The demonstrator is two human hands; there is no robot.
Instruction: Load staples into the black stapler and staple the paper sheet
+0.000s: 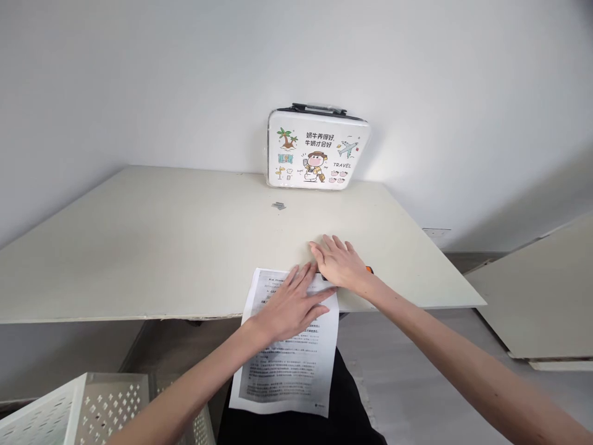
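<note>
Printed paper sheets [287, 383] lie over the table's front edge, their lower part hanging above my lap. My left hand [290, 306] rests flat on the upper part of the paper, fingers spread. Next to it, my right hand [343, 266] lies palm down with fingers stretched out over a stapler [369, 270] at the paper's top right corner. Only an orange end and a bit of black of the stapler show; my hand hides the rest. Small grey staple strips [278, 205] lie farther back on the table.
A white case with cartoon prints [319, 151] stands against the wall at the back of the pale table [162, 247]. White perforated baskets [111, 402] are at the lower left. A pale board or cabinet [546, 296] is at the right, near a wall socket [436, 232].
</note>
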